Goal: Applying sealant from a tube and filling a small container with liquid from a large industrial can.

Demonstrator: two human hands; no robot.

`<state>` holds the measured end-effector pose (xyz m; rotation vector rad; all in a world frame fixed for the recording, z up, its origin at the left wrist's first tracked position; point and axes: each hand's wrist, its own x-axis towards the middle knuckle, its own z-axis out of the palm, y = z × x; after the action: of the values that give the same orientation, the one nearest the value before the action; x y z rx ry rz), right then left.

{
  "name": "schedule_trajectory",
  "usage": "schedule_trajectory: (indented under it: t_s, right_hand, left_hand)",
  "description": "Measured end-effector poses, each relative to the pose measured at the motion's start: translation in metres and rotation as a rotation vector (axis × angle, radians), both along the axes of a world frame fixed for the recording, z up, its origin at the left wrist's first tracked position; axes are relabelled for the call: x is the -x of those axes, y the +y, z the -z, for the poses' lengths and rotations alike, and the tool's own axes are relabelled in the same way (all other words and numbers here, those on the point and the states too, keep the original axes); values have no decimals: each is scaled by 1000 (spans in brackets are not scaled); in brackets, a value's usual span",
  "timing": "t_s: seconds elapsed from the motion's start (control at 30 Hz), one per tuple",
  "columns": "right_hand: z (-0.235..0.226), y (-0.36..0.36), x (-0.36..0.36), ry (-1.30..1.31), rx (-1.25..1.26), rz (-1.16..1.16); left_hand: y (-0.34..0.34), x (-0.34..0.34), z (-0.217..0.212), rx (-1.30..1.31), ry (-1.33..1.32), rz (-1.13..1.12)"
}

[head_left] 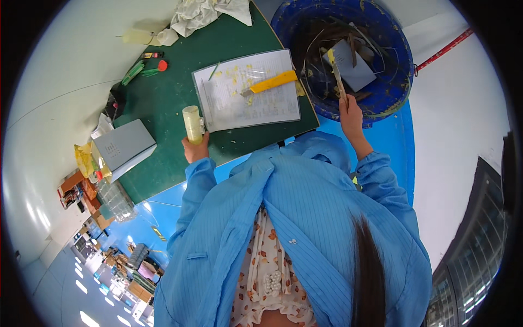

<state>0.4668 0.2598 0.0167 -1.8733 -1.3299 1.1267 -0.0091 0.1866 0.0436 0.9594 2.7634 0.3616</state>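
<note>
My left hand (196, 148) is closed around the lower end of a pale yellow cylindrical container (192, 122), near the front edge of the green table. A small clear piece sits against the container's right side. My right hand (351, 113) grips a thin, flat, knife-like tool (338, 79) and reaches over the large blue bin (404, 82). Yellow material clings to the tool's far end. Between my hands, a sheet of printed paper in a clear sleeve (218, 109) carries yellow crumbs. On it lies a yellow utility knife (272, 82), blade pointing left.
The bin holds a grey box (351, 65) and strips of scrap. On the green table (163, 103) are another grey box (124, 147), green and red-capped items (162, 66), a pale bottle (137, 36) and white cloth (196, 15). A clear plastic bottle (115, 199) is beyond the left edge.
</note>
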Motion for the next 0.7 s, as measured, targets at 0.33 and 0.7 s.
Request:
schedule_trajectory:
  t_s: [0.33,0.7]
  right_hand:
    - [-42,48,-38,-360,-309,48]
    - [10,3,-38,395,262,431]
  left_hand:
    - [-5,25,25,-8,-27,-183]
    - [-8,45,47,61,99,-66]
